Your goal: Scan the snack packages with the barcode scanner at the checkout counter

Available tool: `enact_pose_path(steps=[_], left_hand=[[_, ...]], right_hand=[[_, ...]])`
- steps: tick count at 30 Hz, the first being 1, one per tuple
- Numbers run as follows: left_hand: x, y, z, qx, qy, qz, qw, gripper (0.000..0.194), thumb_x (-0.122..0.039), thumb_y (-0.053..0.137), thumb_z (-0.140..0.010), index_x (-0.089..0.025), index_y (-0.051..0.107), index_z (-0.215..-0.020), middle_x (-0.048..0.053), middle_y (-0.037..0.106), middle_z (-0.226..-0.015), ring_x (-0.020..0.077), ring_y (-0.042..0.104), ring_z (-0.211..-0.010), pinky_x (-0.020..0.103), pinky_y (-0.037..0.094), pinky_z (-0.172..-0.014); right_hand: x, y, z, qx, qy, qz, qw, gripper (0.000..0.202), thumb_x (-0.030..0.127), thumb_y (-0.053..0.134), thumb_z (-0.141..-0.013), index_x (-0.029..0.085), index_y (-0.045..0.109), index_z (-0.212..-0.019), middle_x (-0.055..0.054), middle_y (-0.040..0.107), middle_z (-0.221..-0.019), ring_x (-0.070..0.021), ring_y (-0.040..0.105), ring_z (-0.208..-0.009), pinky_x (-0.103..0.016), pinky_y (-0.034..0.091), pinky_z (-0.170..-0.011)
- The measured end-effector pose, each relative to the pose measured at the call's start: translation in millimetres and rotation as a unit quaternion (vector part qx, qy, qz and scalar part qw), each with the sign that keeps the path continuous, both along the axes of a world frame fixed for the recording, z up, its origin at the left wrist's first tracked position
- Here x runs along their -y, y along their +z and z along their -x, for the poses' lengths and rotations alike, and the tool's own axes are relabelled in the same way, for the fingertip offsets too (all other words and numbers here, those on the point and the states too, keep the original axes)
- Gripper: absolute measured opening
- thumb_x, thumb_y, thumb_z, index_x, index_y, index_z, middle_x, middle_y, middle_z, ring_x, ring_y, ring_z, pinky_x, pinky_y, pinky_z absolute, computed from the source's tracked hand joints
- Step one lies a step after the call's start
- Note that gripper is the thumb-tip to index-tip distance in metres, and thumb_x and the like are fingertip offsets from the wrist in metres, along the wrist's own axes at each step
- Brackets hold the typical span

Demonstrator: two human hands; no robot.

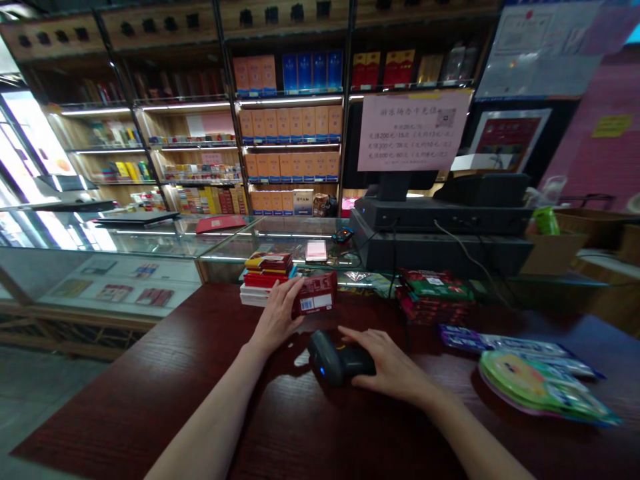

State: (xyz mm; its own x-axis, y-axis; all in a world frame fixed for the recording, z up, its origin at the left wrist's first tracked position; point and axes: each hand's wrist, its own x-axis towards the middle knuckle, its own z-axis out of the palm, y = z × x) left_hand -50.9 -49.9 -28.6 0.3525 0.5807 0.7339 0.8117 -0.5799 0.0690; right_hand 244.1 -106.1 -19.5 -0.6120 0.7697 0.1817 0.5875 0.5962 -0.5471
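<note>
My left hand (279,315) reaches over the dark wooden counter, its fingers closed at the left edge of a dark red box (318,288). The box is tilted, and a white barcode label on it faces me. Just behind my left hand stands a stack of small boxes (267,272), red and yellow above, white below. My right hand (385,363) is around the handle of a black barcode scanner (336,359), thumb on the near side and fingers on the far side. A blue light glows on the scanner, whose head points left, a little in front of the box.
At the right lie green round packages (530,383) and a purple-blue packet (515,350). Red and green packets (435,293) are piled near the cash register base (445,247). A lit phone-like screen (316,251) rests on the glass case behind. Stocked shelves line the back wall.
</note>
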Motion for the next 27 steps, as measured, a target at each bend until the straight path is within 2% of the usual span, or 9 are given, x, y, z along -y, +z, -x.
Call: enact_pose_path(steps=[7, 17, 27], left_hand=[[0.2, 0.8, 0.1, -0.008, -0.013, 0.008, 1.0, 0.093, -0.015, 0.066, -0.082, -0.026, 0.011, -0.157, 0.015, 0.042, -0.153, 0.0292, 0.039, -0.143, 0.059, 0.026, -0.121], [-1.0, -1.0, 1.4, -0.002, -0.014, -0.008, 1.0, 0.091, -0.015, 0.065, -0.084, -0.025, 0.012, -0.157, 0.014, 0.041, -0.154, 0.0276, 0.037, -0.145, 0.056, 0.026, -0.122], [-2.3, -2.2, 3.5, 0.002, 0.0, -0.013, 1.0, 0.092, -0.013, 0.064, -0.082, -0.026, 0.012, -0.157, 0.014, 0.042, -0.154, 0.0288, 0.038, -0.144, 0.058, 0.028, -0.12]], right_hand=[[-0.1, -0.9, 4.1, 0.013, 0.016, -0.024, 1.0, 0.08, 0.024, 0.066, -0.079, 0.033, 0.037, -0.153, -0.005, 0.062, -0.137, -0.0268, 0.054, -0.122, -0.043, 0.034, -0.107], [0.3, 8.7, 0.2, -0.024, 0.016, 0.033, 0.999, 0.077, 0.03, 0.066, -0.084, 0.037, 0.034, -0.153, -0.001, 0.066, -0.134, -0.0252, 0.062, -0.112, -0.039, 0.04, -0.099], [0.7, 20.3, -14.7, -0.097, -0.034, 0.076, 0.992, 0.089, 0.038, 0.075, -0.079, 0.038, 0.029, -0.155, -0.004, 0.066, -0.133, -0.0285, 0.062, -0.115, -0.049, 0.04, -0.107]])
